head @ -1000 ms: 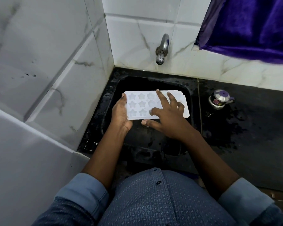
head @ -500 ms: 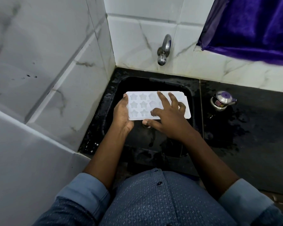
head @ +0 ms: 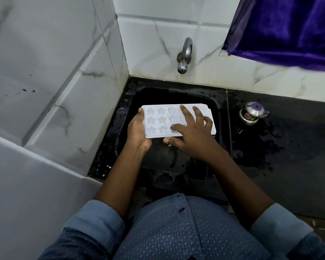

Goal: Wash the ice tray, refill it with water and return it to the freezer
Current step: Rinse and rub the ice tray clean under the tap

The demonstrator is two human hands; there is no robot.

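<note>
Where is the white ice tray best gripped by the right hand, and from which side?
Likely by the flat rim at its right short end, coming from the right. The ice tray is long and level, and the left hand holds only its left end.

view: nudged briefly, then back | right hand (head: 193, 141) on ice tray (head: 158, 119): no discernible shift

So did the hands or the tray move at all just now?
Nothing visibly moved. The left hand still holds the ice tray by its left end over the sink, and the right hand still has its fingers spread on the star moulds. No water runs from the tap.
</note>
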